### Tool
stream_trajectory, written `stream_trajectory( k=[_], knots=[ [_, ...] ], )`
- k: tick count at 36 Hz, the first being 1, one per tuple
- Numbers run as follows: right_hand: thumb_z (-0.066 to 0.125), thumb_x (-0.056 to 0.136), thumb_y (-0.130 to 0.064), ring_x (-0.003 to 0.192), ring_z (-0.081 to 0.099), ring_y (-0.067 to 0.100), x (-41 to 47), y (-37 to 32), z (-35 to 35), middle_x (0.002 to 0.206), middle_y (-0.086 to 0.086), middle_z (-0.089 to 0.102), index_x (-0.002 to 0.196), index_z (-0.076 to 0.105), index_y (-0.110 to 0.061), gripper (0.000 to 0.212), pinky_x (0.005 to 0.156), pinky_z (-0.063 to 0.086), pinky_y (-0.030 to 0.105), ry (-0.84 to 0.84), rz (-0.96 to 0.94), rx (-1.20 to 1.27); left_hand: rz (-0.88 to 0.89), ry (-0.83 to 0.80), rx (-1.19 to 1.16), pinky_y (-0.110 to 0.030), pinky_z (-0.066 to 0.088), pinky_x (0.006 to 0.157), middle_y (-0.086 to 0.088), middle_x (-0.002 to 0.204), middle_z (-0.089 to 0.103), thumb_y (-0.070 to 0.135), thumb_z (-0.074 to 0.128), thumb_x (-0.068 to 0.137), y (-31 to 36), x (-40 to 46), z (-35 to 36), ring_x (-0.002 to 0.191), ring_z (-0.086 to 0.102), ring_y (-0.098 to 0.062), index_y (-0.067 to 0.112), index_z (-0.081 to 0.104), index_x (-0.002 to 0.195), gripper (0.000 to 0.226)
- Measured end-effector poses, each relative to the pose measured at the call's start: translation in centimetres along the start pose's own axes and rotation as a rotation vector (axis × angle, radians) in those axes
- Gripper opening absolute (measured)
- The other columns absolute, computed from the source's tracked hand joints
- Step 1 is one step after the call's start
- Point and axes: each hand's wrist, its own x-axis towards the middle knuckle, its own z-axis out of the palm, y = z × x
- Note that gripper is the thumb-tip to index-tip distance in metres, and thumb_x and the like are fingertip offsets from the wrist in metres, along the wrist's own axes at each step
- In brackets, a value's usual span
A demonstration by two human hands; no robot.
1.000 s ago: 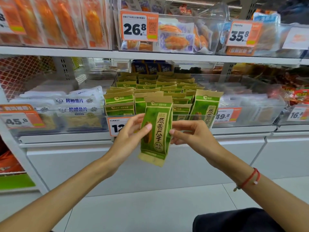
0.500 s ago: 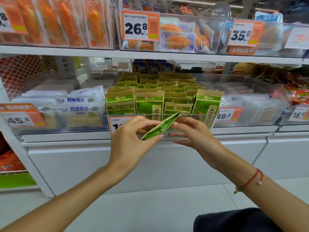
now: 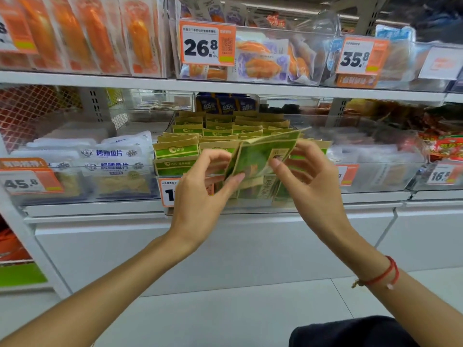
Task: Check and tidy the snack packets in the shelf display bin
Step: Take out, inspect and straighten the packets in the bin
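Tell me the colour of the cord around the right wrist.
Red, a thin cord bracelet, clearest in the head view.

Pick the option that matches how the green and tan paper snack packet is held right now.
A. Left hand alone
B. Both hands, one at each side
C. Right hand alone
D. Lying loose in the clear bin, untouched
B: the green and tan paper snack packet is pinched between the left hand at its lower left and the right hand at its right side, tilted above the clear plastic display bin.

floor (image 3: 225,319): pale tiles | shelving (image 3: 225,87): white, tiered | base panel (image 3: 250,246): plain white
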Motion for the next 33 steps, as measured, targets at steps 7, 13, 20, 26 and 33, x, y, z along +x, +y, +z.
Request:
stream_trajectory(
  k=[7,13,20,26,33],
  knots=[
    [0.069,0.089,-0.012,0.097,0.064,0.014,1.7,1.2,-0.5,0.108,0.001,0.066,0.116,0.059,-0.006,0.03,0.083,0.056,0.027,0.161,-0.182,-0.223,0.0,-0.023,-0.005,-0.019,0.055,0.085,0.017,0.106,0.063,0.008,0.072,0.085,-0.1,2.9,2.1,0.108,0.063,-0.004,0.029,0.05,0.101,0.034],
    [0.071,0.087,-0.014,0.09,0.064,0.012,1.9,3.1,-0.7,0.102,-0.01,0.062,0.113,0.059,-0.013,0.028,0.079,0.056,0.023,0.138,-0.162,-0.34,0.065,-0.01,0.329,-0.027,0.054,0.085,0.014,0.115,0.063,0.029,0.074,0.085,-1.9,3.1,2.3,0.1,0.059,-0.002,0.019,0.058,0.117,0.037],
    [0.071,0.087,-0.02,0.085,0.063,0.002,2.0,4.1,-1.1,0.094,-0.025,0.058,0.111,0.06,-0.013,0.028,0.077,0.056,0.022,0.09,-0.085,-0.382,0.252,0.033,0.361,-0.013,0.051,0.081,0.017,0.115,0.061,0.025,0.068,0.091,-0.9,4.6,1.9,0.1,0.059,0.002,0.023,0.061,0.124,0.034],
    [0.076,0.082,-0.015,0.088,0.062,0.009,2.2,4.4,-1.9,0.105,-0.007,0.062,0.123,0.051,-0.011,0.049,0.074,0.057,0.03,0.165,-0.19,-0.476,0.381,-0.028,0.458,-0.035,0.059,0.066,0.009,0.096,0.07,0.021,0.067,0.091,-0.2,6.1,2.5,0.084,0.065,-0.006,0.02,0.068,0.104,0.013],
    [0.067,0.085,-0.014,0.098,0.058,0.017,3.1,4.2,-2.0,0.109,0.006,0.064,0.117,0.058,-0.007,0.033,0.083,0.052,0.034,0.107,-0.399,-0.594,0.455,-0.076,0.648,-0.011,0.031,0.052,0.004,0.09,0.066,0.013,0.07,0.089,-0.5,5.6,2.2,0.072,0.06,-0.011,0.016,0.066,0.097,0.01]
  ],
)
